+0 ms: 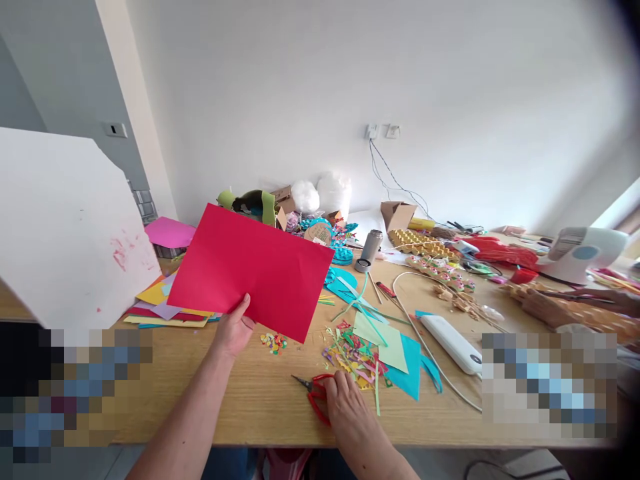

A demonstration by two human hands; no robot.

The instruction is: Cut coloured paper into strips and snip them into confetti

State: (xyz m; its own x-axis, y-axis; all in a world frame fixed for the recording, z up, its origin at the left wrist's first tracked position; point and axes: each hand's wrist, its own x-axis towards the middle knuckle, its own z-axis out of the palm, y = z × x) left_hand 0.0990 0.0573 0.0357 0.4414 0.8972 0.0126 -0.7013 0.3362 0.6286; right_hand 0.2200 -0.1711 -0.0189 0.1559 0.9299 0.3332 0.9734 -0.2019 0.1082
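My left hand (237, 328) is closed on the lower edge of a sheet of red paper (250, 267), thumb in front, holding it raised and tilted above the table. Under my right hand (347, 400), near the front edge, lies a pair of scissors (316, 393) with red loop handles and short dark blades. The fingers of that hand are curled on one handle, and the blades point left. Close beside it is a heap of coloured paper scraps (353, 353). Small round paper bits (274, 343) lie between my hands. Pale green paper (383, 341) overlaps blue paper (407, 373) to the right.
Stacked coloured paper (165, 310) lies at the left, by a large white board (65, 227). A white power bank-like block (453, 343) with a cable, a metal flask (371, 248) and egg cartons (425, 245) stand rightward. Another person's hands (543, 307) work at the far right.
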